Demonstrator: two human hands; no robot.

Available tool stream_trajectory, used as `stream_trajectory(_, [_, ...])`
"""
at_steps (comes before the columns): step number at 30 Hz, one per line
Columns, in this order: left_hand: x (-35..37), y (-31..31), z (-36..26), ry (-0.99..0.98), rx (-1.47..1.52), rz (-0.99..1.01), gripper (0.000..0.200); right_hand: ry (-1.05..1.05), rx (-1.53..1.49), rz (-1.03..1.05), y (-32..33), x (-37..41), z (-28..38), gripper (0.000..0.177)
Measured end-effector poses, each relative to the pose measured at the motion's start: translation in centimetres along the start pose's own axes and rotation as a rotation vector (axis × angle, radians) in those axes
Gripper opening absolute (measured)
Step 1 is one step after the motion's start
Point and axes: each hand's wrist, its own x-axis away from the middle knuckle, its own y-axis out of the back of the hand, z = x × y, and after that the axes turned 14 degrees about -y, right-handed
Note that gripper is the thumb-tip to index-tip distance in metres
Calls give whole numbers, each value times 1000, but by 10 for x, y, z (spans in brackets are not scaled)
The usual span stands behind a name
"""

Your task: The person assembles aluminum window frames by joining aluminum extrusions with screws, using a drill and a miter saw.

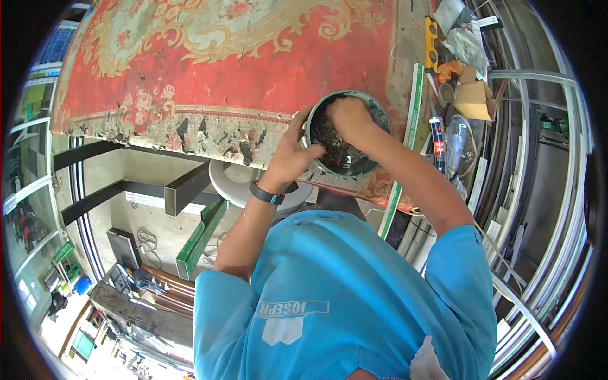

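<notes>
A round tub (380, 114) with a greenish rim stands near the front edge of the carpet-covered table. Inside it lies a dark heap of small loose pieces (328, 139), too jumbled to name. My left hand (292, 155) grips the tub's left side, with the thumb over the rim and the fingers along the outer wall. A dark band (266, 193) is on that wrist. My right hand (348, 117) reaches down into the tub among the pieces. Its fingers are hidden, so what they hold, if anything, does not show.
A worn red patterned carpet (253, 85) covers the table. Along its right side lie a green-and-white strip (413, 107), a sealant tube (437, 142), a yellow level (431, 44) and an opened cardboard box (474, 101). Long metal profiles (529, 209) fill the far right. A white stool (228, 183) stands below.
</notes>
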Motion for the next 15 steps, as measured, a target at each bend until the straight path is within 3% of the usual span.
stream_trajectory(15, [2, -3, -1, -2, -4, 3, 80, -13, -88, -82, -7, -1, -4, 11])
